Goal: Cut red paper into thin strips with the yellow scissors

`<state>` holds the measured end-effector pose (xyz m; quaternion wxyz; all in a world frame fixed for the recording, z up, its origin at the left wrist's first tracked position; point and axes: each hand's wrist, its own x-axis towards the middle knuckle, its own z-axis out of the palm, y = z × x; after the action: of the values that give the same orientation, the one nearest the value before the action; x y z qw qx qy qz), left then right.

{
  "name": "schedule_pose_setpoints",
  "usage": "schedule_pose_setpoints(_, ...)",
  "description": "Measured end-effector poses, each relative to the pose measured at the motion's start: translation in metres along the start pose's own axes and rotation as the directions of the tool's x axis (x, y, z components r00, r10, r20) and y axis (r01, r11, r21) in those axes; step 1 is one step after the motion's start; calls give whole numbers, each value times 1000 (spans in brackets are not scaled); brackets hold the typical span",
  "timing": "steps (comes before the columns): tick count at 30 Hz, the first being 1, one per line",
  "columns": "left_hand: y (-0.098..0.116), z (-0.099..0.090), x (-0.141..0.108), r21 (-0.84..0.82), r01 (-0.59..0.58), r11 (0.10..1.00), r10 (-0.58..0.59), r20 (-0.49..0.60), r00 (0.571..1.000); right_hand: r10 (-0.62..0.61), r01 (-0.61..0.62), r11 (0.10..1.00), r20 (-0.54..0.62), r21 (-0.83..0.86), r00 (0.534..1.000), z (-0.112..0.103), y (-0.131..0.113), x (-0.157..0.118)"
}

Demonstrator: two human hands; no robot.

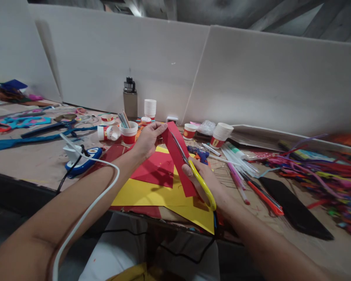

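My left hand (149, 139) pinches the upper end of a red paper strip (178, 156), held up slanting over the table. In my right hand (203, 175) is a pair of scissors (201, 181) with yellow handles, its blades lying along the strip and pointing up toward my left hand. Whether the blades are closed I cannot tell. Beneath both hands, a sheet of red paper (153, 169) rests on yellow paper (134, 197) at the table's front edge.
A blue-and-white power strip (84, 160) with a white cable (105, 160) is at left. Paper cups (221, 134) and a bottle (130, 99) stand toward the white panel. Markers (236, 179), a black flat object (295, 207) and colourful pipe cleaners (312, 179) lie at right.
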<state>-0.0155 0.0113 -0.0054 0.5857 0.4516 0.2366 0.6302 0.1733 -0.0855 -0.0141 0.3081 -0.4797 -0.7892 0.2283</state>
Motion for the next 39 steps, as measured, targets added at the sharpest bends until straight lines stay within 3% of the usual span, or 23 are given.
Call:
schedule_pose_setpoints(8, -2, -1, 1, -9, 3, 1000, -4, -27, 1000, 45, -45, 999, 17, -11, 999, -1, -3, -2)
schedule_pose_setpoints(14, -3, -2, 2, 11, -10, 1000, 10, -9, 1000, 5, -4, 1000, 16, -8, 1000, -1, -2, 1)
schedule_pose_setpoints(33, 0, 3, -3, 8, 15, 1000, -15, 5, 1000, 60, -60, 997, -11, -42, 998, 0, 0, 0)
schedule_pose_setpoints(39, 0, 3, -2, -22, 2, 1000, -2, -9, 1000, 39, -38, 999, 27, -17, 999, -3, -7, -1)
